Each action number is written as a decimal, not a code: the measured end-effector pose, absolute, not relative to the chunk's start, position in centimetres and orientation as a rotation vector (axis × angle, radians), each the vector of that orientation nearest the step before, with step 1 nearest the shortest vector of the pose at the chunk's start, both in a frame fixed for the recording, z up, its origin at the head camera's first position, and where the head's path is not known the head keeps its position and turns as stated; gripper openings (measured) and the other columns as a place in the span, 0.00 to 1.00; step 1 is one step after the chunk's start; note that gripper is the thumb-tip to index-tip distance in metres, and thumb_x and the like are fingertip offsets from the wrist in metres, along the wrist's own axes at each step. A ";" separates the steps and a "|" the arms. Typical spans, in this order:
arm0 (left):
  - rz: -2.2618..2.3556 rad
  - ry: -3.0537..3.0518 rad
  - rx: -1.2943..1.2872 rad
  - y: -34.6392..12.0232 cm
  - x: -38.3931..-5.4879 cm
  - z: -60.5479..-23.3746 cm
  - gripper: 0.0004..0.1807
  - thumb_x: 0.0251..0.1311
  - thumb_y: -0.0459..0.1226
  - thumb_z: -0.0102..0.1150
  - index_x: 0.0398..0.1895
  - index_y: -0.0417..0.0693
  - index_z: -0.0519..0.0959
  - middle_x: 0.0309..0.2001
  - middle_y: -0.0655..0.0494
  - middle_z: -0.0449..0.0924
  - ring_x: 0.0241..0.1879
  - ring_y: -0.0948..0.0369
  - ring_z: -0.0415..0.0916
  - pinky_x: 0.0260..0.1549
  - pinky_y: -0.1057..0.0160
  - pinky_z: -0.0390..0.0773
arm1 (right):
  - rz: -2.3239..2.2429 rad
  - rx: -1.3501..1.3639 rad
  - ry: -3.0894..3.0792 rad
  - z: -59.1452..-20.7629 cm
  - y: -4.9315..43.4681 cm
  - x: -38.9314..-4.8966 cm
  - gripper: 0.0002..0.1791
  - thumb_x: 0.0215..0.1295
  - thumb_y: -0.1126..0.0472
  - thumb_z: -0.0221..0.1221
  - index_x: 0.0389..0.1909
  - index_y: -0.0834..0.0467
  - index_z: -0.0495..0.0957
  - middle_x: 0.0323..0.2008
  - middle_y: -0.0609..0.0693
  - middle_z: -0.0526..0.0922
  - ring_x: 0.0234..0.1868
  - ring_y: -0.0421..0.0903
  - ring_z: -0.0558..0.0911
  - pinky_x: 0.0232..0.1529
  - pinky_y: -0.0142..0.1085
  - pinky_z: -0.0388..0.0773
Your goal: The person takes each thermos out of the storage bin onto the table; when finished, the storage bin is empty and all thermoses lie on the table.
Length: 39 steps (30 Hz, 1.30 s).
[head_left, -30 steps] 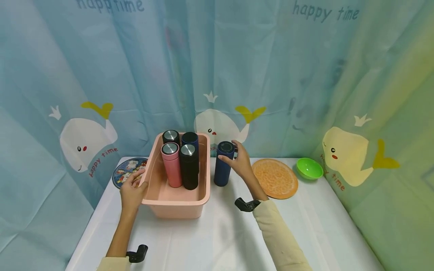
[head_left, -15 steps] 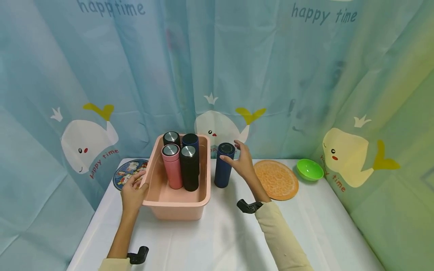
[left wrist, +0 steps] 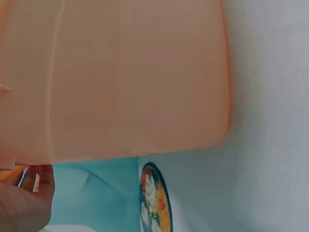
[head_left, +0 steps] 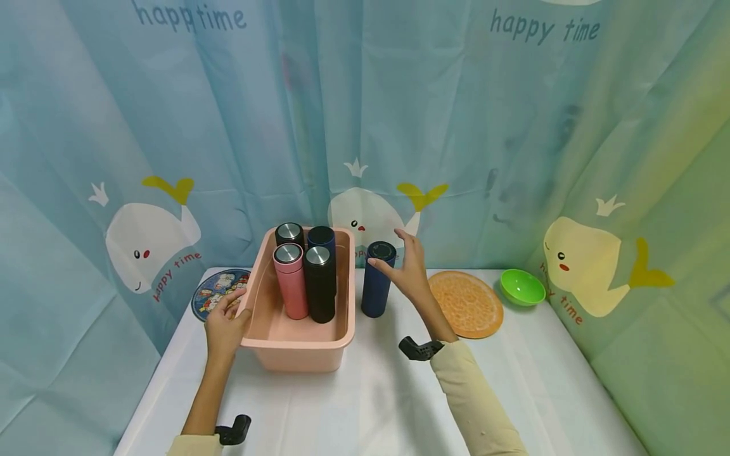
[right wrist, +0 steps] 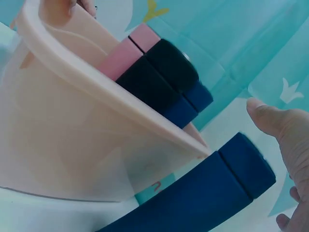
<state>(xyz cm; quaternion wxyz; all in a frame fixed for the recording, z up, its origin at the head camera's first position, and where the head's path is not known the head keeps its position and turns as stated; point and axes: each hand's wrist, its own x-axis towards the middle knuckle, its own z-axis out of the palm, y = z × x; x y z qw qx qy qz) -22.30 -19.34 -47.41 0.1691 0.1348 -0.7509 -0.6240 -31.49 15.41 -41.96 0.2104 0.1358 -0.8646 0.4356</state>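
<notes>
My left hand [head_left: 224,324] grips the left rim of a pink plastic tub [head_left: 299,358] by its near corner. Inside the tub stand a pink thermos bottle [head_left: 293,291] and a black thermos bottle [head_left: 320,294] in front. Behind them are another black bottle [head_left: 289,234] and a dark blue one [head_left: 322,237], both mostly hidden. A second dark blue thermos bottle [head_left: 375,292] stands upright on the table, just right of the tub. My right hand [head_left: 412,271] is beside its lid, thumb and fingers spread; in the right wrist view a gap shows between thumb [right wrist: 265,117] and bottle.
Right of the blue bottle lies an orange round mat [head_left: 466,305], with a green bowl [head_left: 522,287] beyond it. A patterned round mat [head_left: 208,292] is partly behind the tub's left side. A blue whale-print curtain [head_left: 456,126] hangs along the table's back edge.
My right hand's fingers have opened away from the blue bottle's lid, which stays where it stands. The left hand keeps its place on the tub's rim. The head view has shifted slightly.
</notes>
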 end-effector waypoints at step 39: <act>-1.780 -2.113 0.386 -19.3 -22.5 -47.7 0.23 0.59 0.28 0.59 0.59 0.40 0.76 0.58 0.34 0.77 0.56 0.46 0.76 0.32 0.86 0.73 | 1.390 0.804 -2.552 -39.8 8.3 -30.5 0.50 0.51 0.58 0.73 0.72 0.62 0.56 0.67 0.63 0.65 0.66 0.61 0.69 0.62 0.56 0.72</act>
